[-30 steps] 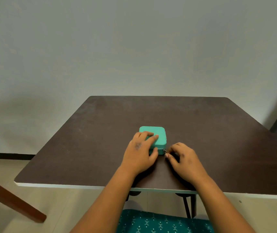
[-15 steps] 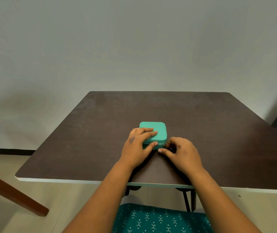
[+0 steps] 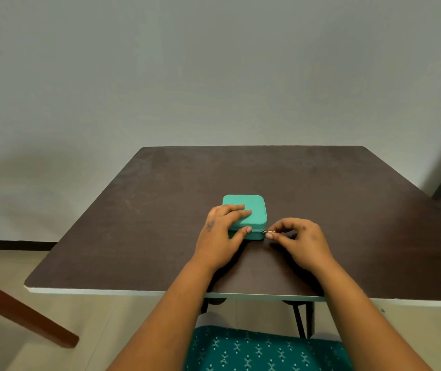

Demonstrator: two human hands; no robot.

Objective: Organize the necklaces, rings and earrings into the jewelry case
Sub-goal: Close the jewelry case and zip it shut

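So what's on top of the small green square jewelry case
The left hand rests on the small green square jewelry case, fingers flat across its lid. The lid is shut, so the inside is hidden.

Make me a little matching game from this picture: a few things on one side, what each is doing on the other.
Things:
1. left hand
2. right hand
3. jewelry case
4. table

States:
A. closed, teal, lying flat
B. pinches the zipper pull
C. dark brown, bears the case
D. rests on the case lid, thumb against its front

Pairs: 1-D, 2-B, 3-A, 4-C
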